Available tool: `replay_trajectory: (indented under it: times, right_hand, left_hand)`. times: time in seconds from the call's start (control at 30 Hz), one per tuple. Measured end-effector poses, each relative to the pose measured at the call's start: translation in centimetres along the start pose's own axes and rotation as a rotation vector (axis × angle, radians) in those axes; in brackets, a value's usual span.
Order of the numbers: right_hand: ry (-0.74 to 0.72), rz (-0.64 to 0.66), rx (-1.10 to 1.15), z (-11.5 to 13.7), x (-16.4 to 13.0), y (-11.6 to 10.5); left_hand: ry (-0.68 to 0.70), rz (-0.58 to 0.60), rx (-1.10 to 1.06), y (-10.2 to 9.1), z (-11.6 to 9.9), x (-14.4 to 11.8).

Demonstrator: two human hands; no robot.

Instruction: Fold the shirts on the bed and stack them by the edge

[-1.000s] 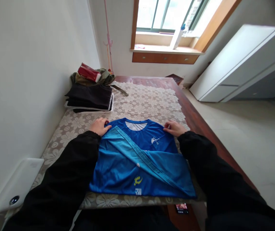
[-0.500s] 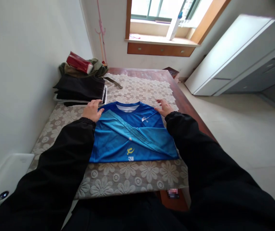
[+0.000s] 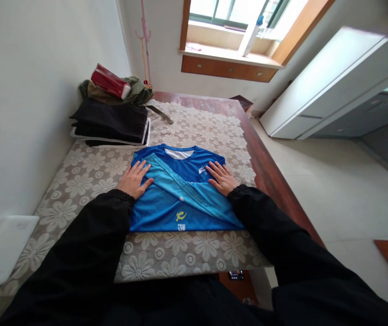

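Here, in the head view, your left hand [image 3: 134, 179] lies flat, palm down and fingers spread, on the left side of the blue shirt [image 3: 180, 206]. Your right hand [image 3: 221, 178] lies the same way on the shirt's right side, fingers pointing away from you. Neither hand grips anything; both are wide and pressed on the cloth. Both arms wear black sleeves [image 3: 88, 253].

The shirt lies face up on a bed, on the flower-patterned cover [image 3: 194, 253], with its white-lined collar [image 3: 179, 153] at the far end and its hem toward you. Its side parts are folded inward, so that a lighter blue band [image 3: 183, 192] runs slantwise across the front from near your left hand toward the lower right. A small white mark sits just beside your right hand, and a yellow mark [image 3: 181, 216] with white lettering lies near the hem.

Farther off on the cover, near the wall on the left, stands a pile of dark folded clothes [image 3: 110, 124]; an olive garment [image 3: 136, 93] and a red packet [image 3: 107, 83] rest on top of it. A white device [image 3: 2, 251] lies at the near left corner. The wooden bed frame [image 3: 269, 167] shows along the right edge, and a window [image 3: 238, 13] stands beyond the bed. A white cabinet [image 3: 333, 77] stands at the right.
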State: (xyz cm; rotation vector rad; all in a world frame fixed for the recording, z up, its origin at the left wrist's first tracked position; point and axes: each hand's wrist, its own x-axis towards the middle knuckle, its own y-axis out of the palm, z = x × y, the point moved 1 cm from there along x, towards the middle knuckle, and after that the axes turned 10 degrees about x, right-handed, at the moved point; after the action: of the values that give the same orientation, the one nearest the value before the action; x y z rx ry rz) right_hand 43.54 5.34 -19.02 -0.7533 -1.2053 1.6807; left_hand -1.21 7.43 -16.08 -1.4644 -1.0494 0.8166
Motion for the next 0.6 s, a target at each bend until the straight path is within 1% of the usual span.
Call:
replay_trajectory:
  times: [0.2,0.33,0.4,0.47,0.53,0.57,0.6]
  right_hand:
    - [-0.004,0.016,-0.026,0.5,-0.2,-0.3]
    - [-0.023,-0.020,0.017,0.6,0.0,-0.3]
    - [-0.034,-0.081,0.071,0.5,0.0,-0.6]
    - [-0.041,-0.185,0.138,0.7,-0.5,-1.5]
    - [-0.036,-0.289,0.196,1.1,-1.8,-2.8]
    - [-0.029,-0.318,0.218,1.4,-2.7,-3.5]
    - [-0.025,-0.320,0.237,1.9,-3.8,-4.1]
  left_hand:
    - [0.016,0.013,0.022,-0.1,0.1,-0.2]
    - [0.016,0.012,0.017,0.0,0.1,-0.1]
    - [0.025,-0.005,0.000,-0.2,0.2,0.0]
    - [0.039,-0.030,-0.022,-0.6,0.1,-0.2]
    - [0.072,-0.046,-0.046,-1.1,-0.1,-0.5]
    - [0.097,-0.047,-0.060,-1.4,-0.3,-0.5]
    - [0.126,-0.040,-0.075,-1.6,-0.4,-0.6]
